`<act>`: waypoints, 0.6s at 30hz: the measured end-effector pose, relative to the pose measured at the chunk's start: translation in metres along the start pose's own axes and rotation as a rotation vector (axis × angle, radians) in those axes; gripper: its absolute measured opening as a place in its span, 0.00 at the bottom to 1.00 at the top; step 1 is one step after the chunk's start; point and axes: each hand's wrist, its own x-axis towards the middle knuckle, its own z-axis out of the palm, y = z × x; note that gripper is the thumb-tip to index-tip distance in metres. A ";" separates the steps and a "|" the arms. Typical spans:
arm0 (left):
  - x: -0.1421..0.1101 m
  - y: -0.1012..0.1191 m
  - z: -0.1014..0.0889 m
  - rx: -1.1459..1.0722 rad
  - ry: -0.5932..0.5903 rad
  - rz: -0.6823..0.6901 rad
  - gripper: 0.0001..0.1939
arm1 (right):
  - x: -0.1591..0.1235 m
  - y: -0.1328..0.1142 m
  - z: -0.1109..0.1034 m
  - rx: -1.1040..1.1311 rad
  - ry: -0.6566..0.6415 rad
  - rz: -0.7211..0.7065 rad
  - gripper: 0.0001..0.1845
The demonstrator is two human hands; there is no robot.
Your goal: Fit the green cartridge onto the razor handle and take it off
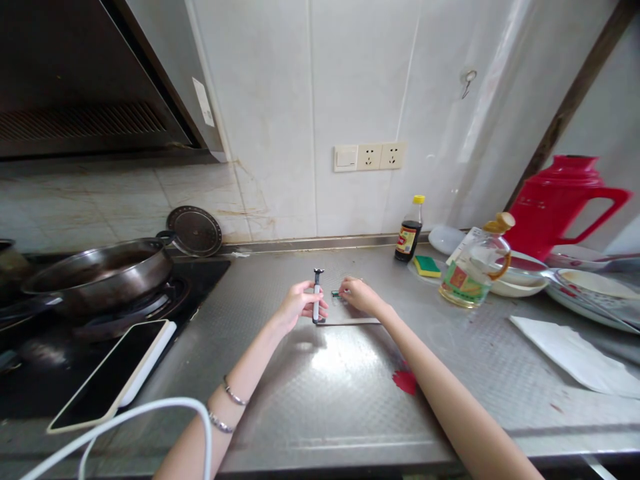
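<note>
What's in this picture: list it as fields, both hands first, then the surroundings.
Left hand: holds razor-like tool, head up
Right hand: fingers at a small green item; grip unclear
Counter: metal, with a red patch beside the right forearm
Left side: pan on the stove; phone
Right side: dark bottle, sponge, glass jug, red flask

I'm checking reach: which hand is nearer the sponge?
Right. The right hand is left of the sponge; the left hand, holding a razor, is farther left.

Bare forearms (435, 380). Left one: slim silver-toned bracelet (233, 397) nearer hand (300, 304), broader silver-toned band (219, 423) further up (surface looks textured, finer detail blurred).
</note>
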 end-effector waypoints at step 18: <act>0.003 -0.002 -0.001 0.030 0.061 0.046 0.09 | 0.002 0.006 -0.007 0.228 0.172 -0.019 0.07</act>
